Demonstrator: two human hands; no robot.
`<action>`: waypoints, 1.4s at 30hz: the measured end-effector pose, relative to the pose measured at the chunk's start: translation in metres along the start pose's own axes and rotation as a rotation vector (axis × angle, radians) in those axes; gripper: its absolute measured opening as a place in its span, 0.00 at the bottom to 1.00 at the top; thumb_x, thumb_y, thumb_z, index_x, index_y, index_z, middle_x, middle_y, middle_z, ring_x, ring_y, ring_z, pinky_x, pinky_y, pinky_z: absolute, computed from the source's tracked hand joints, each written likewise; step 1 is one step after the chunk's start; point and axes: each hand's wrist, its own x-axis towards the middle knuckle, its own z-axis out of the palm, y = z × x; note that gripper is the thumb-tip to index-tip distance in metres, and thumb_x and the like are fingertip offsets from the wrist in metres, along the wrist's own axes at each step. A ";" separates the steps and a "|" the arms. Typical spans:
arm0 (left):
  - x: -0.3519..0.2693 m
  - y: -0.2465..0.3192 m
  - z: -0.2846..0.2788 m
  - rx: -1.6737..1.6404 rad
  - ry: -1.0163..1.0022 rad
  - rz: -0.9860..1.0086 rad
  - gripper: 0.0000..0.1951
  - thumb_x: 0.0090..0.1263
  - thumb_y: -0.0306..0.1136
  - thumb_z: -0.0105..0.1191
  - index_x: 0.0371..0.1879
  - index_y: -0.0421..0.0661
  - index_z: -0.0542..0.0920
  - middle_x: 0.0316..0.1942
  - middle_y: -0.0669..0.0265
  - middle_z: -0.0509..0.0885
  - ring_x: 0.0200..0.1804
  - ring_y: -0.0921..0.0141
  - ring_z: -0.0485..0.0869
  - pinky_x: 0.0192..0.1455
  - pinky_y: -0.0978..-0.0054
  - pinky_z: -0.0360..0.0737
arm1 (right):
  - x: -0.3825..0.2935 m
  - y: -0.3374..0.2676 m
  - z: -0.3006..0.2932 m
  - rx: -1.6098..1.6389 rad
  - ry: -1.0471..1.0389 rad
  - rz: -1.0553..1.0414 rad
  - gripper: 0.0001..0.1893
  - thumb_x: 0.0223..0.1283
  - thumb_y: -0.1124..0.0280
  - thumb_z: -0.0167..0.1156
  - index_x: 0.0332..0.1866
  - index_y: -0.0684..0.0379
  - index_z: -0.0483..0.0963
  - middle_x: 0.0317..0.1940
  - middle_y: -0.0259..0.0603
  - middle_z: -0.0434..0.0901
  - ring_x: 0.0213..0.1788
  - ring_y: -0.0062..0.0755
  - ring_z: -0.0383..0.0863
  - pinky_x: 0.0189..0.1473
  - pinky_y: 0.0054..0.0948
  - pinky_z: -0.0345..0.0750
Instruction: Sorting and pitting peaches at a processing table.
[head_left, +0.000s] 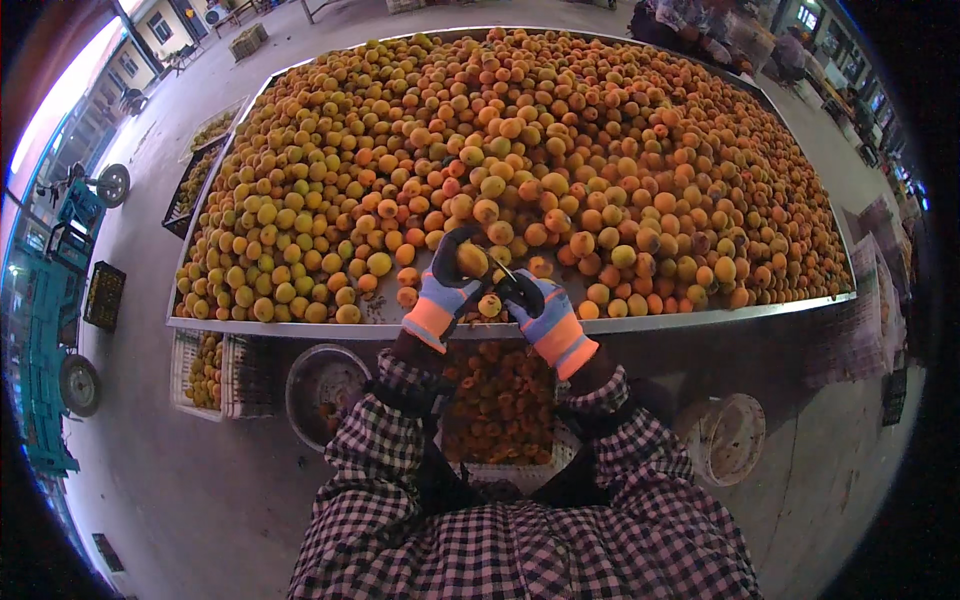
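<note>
A yellow-orange apricot (472, 260) is gripped in my left hand (448, 279), which wears a blue and orange glove with dark fingers. In my right hand (536, 300), gloved alike, is a small knife (502, 267) whose thin blade points up and left, close to the apricot. Both hands are above the near edge of a metal-rimmed table (645, 324) heaped with apricots (480, 142). Another apricot (490, 305) lies between my wrists. Below the table edge, between my forearms, stands a white plastic crate (517, 471) filled with darker orange apricot pieces (499, 409).
A metal basin (294, 401) sits on the floor at left, beside a white crate (238, 375) of fruit. At right is a pale bucket (739, 439), with stacked crates (862, 300) beyond. A teal cart (41, 360) stands far left. People (697, 30) sit behind the table's far right corner.
</note>
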 end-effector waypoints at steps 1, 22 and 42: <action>-0.001 -0.007 0.003 -0.017 0.021 0.052 0.41 0.40 0.32 0.71 0.59 0.44 0.66 0.51 0.63 0.73 0.51 0.68 0.75 0.54 0.71 0.74 | 0.000 0.001 -0.001 -0.027 -0.008 0.005 0.16 0.53 0.71 0.61 0.47 0.63 0.72 0.34 0.47 0.81 0.40 0.42 0.82 0.40 0.31 0.77; -0.003 0.023 -0.007 -0.418 -0.140 -0.305 0.28 0.47 0.26 0.62 0.51 0.44 0.71 0.46 0.66 0.75 0.49 0.72 0.75 0.52 0.75 0.74 | 0.000 -0.010 -0.002 0.034 -0.018 0.001 0.13 0.55 0.70 0.59 0.45 0.60 0.72 0.33 0.47 0.81 0.40 0.44 0.81 0.37 0.32 0.76; -0.015 0.044 0.010 -0.581 0.142 -0.361 0.10 0.64 0.30 0.53 0.42 0.42 0.75 0.35 0.68 0.78 0.38 0.74 0.79 0.41 0.77 0.76 | -0.004 -0.019 0.004 -0.219 -0.082 0.041 0.09 0.58 0.66 0.52 0.42 0.56 0.72 0.34 0.49 0.79 0.39 0.50 0.78 0.37 0.38 0.73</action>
